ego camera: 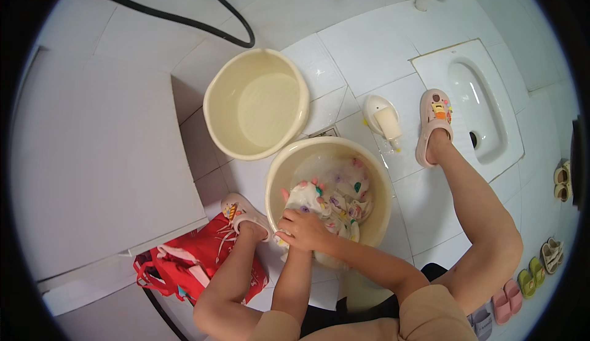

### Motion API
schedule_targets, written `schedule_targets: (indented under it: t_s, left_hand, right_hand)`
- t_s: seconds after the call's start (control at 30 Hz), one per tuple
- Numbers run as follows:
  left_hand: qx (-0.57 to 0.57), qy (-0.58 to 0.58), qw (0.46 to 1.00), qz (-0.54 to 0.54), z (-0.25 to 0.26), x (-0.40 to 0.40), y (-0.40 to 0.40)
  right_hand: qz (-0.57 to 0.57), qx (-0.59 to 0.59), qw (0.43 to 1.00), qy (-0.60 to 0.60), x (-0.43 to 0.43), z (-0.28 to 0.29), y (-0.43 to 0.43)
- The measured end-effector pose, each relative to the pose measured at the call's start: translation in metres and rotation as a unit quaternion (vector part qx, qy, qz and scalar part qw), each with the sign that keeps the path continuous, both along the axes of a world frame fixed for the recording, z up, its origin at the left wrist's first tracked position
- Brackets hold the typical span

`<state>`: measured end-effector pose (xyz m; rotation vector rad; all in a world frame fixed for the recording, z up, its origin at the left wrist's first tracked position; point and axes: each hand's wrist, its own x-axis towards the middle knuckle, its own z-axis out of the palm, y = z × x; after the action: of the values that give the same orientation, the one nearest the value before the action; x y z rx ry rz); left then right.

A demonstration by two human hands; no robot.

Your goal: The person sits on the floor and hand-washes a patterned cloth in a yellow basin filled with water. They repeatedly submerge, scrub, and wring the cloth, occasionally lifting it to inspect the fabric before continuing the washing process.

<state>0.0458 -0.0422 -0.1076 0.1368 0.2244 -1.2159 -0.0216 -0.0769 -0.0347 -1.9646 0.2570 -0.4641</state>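
A white garment or cloth (306,198) with coloured prints lies wet across my left hand (318,185), over the near left part of a cream plastic basin (385,193). Pink fingertips of that hand stick out past the cloth; its palm is hidden. My right hand (300,229) lies over the left wrist, its fingers curled on the cloth close to the basin's rim. More printed cloth (357,179) lies in cloudy water in the same basin. Some fabric hangs over the near rim, partly behind my forearms.
Another cream basin (212,106) holds water beyond. On the tiled floor are a white duck-like dish (375,103) with a pale bar or brush, a drain (325,132), a squat toilet (511,133) and a red bag (207,239). A white cabinet (106,156) stands left; several slippers (502,302) line the right.
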Motion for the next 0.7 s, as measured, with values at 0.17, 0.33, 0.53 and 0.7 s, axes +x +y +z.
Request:
schedule_targets:
  t_s: [0.17,0.33,0.53,0.7]
  left_hand:
    - [0.143,-0.097,0.981,0.087,-0.034,-0.010,0.027]
    - [0.480,-0.205,0.853,-0.030,0.001,-0.011,-0.014]
    - [0.471,-0.100,0.876,-0.043,-0.036,0.022,-0.012]
    - [0.448,-0.076,0.889,-0.056,-0.093,0.033,0.023]
  right_hand:
    - [-0.021,-0.114,0.991,-0.070,0.017,-0.023,-0.019]
    - [-0.014,-0.066,0.981,0.184,0.029,-0.085,-0.086]
    - [-0.201,0.017,0.947,0.249,0.034,-0.130,-0.110]
    - [-0.105,-0.305,0.942,0.096,0.010,-0.166,-0.057]
